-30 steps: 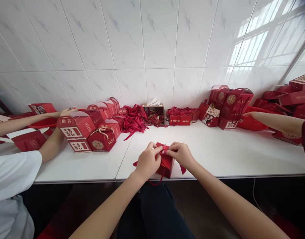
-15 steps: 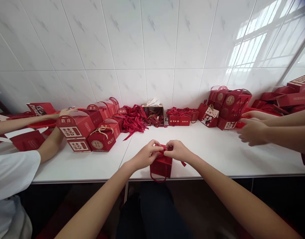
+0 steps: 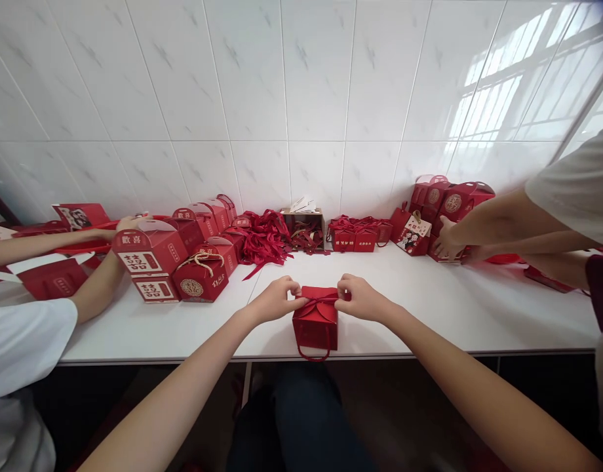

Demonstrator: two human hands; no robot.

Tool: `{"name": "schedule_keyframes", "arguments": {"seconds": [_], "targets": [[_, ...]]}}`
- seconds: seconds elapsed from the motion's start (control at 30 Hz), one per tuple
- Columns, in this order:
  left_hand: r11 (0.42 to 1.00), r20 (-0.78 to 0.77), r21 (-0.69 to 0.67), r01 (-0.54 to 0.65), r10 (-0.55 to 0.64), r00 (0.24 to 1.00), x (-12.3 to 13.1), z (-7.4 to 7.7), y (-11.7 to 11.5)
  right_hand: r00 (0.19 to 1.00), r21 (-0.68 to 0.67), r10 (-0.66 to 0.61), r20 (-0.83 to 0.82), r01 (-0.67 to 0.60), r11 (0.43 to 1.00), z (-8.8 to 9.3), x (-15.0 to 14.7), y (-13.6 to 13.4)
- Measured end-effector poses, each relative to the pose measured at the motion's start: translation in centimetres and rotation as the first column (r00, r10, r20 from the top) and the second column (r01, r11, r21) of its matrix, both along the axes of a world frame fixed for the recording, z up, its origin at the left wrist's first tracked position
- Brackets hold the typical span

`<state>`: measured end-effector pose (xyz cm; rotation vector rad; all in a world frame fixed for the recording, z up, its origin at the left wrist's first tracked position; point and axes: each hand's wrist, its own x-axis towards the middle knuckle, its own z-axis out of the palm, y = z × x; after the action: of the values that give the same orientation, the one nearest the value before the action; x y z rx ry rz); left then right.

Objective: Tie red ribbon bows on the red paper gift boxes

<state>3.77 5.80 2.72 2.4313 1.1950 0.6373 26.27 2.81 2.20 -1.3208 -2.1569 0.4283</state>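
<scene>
A small red gift box stands at the table's front edge, its cord handle hanging down over the front. Across its top lies a red ribbon, drawn out to both sides. My left hand pinches the ribbon at the box's left edge. At the right edge, my right hand pinches the other side of it. The fingers of both hands are closed, and the ribbon's ends are mostly hidden by them.
Loose red ribbons lie at the back beside an open carton. Small tied boxes sit right of it. Larger red boxes are stacked at left and right. Co-workers' arms reach in from the left and right.
My hands have moved apart from the middle of the box top to its two sides, stretching the ribbon. The co-worker at right has leaned in and now touches the stacked boxes.
</scene>
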Motion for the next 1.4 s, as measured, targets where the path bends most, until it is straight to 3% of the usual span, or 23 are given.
{"name": "schedule_keyframes", "arguments": {"seconds": [0.1,0.23,0.33,0.43,0.5,0.6,0.73,0.83,0.9,1.03,1.13,1.2,1.3,1.4], "targets": [[1.000,0.108,-0.014,0.016,-0.015,0.994,-0.5,-0.3,-0.5,0.999,0.012,-0.024,-0.031,0.024,1.000,-0.7,0.0,-0.2],[0.990,0.295,-0.068,0.126,-0.101,0.950,0.1,0.0,-1.2,0.973,0.046,-0.113,-0.199,0.124,0.991,-1.6,-0.8,-0.2],[0.993,0.283,-0.096,0.063,-0.033,0.959,0.4,0.1,-1.2,0.959,0.052,-0.154,-0.238,0.170,0.984,-2.0,-1.0,-0.4],[0.995,0.164,0.016,-0.098,0.094,0.982,0.0,-0.5,-0.9,0.966,0.057,-0.165,-0.197,0.179,0.982,-2.2,-0.7,-0.8],[0.984,0.065,0.114,-0.135,0.128,0.990,-0.4,-1.0,-0.6,0.975,0.067,-0.162,-0.155,0.174,0.982,-2.2,-0.5,-1.2],[0.952,-0.046,0.279,-0.129,0.147,0.988,-1.1,-1.3,-0.4,0.982,0.103,-0.157,-0.104,0.168,0.980,-2.2,-0.4,-1.5],[0.840,-0.172,0.541,-0.049,0.168,0.971,-1.7,-1.0,-0.4,0.987,0.163,-0.147,-0.068,0.156,0.974,-2.0,-0.2,-1.7],[0.783,-0.204,0.622,-0.021,0.188,0.961,-1.8,-1.1,-0.6,0.987,0.184,-0.150,-0.056,0.158,0.970,-2.0,0.4,-1.8],[0.803,-0.181,0.595,-0.039,0.181,0.967,-1.5,-1.5,-0.8,0.980,0.213,-0.182,-0.077,0.194,0.958,-2.2,0.7,-2.0],[0.905,-0.076,0.412,-0.106,0.150,0.986,0.2,-2.4,-1.0,0.965,0.392,-0.222,-0.137,0.258,0.883,-2.8,-0.1,-3.6],[0.945,0.018,0.301,-0.125,0.126,0.992,2.2,-3.0,-0.7,0.980,0.486,-0.190,0.051,0.142,0.862,-4.0,-1.1,-4.7],[0.959,0.100,0.263,-0.105,0.082,0.992,3.5,-3.7,-0.2,0.956,0.484,-0.248,0.158,0.144,0.863,-5.1,-1.0,-4.5],[0.961,0.119,0.275,-0.030,-0.003,0.993,4.5,-5.5,1.1,0.885,0.482,-0.435,0.168,0.311,0.819,-6.8,1.7,-2.6],[0.960,-0.028,0.272,0.073,-0.068,0.997,4.7,-7.7,2.6,0.780,0.485,-0.617,0.103,0.502,0.716,-8.1,7.2,0.9]]}}
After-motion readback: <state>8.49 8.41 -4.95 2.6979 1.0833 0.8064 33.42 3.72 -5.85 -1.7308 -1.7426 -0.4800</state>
